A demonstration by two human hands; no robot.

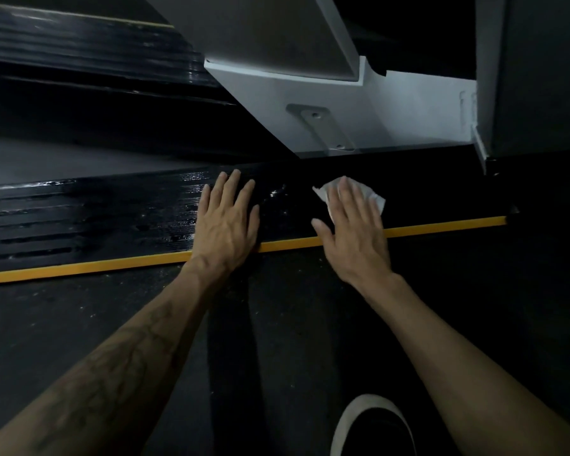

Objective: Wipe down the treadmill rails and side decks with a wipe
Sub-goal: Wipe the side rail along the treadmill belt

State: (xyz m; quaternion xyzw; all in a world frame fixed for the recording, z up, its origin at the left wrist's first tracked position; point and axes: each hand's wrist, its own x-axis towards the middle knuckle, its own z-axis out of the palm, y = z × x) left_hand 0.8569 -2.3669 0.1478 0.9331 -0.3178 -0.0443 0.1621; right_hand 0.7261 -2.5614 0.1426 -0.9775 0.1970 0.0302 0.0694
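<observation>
Right hand flat, fingers straight, pressing white wipe on black side deck (wet sheen), left hand flat beside, near yellow edge stripe

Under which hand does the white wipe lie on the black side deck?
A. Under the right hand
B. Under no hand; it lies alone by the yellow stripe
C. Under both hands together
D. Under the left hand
A: the white wipe shows from under the flat fingers of the right hand, while the left hand rests bare on the side deck.
</observation>
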